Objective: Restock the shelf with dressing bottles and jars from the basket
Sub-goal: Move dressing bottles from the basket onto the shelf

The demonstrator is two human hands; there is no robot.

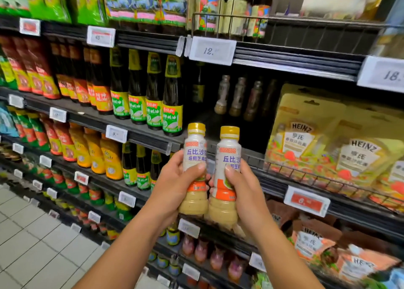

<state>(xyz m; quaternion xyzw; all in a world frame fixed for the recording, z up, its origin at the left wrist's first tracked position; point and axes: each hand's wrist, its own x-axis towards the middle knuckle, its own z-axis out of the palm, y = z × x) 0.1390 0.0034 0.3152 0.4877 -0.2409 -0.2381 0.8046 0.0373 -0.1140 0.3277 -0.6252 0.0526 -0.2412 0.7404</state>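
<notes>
**Dressing bottles (193, 203) held side by side before the shelf (150, 136)**

At left, the left hand (172, 186) grips the left bottle (195, 155) round its waist, thumb (200, 166) pressed across the label, fingers curled behind. Just beside it, nearly touching, the right bottle (228, 155) stands upright in the right hand (247, 192), which wraps it the same way.

Both bottles have gold caps, white labels with blue Chinese characters, an orange band and pale beige dressing below. The thumbs cover part of the print.

Behind them the shelf shows a dark gap. Dark bottles (172, 96) with green-and-yellow labels stand to its left, and a few small bottles (238, 96) are dim at its back. Right of the gap lie yellow pouches (354, 155) marked HEINZ.

Price tags read "12." (212, 50) and "18." (384, 74), their smaller digits blurred. A red tag (307, 200) shows "8.".
</notes>
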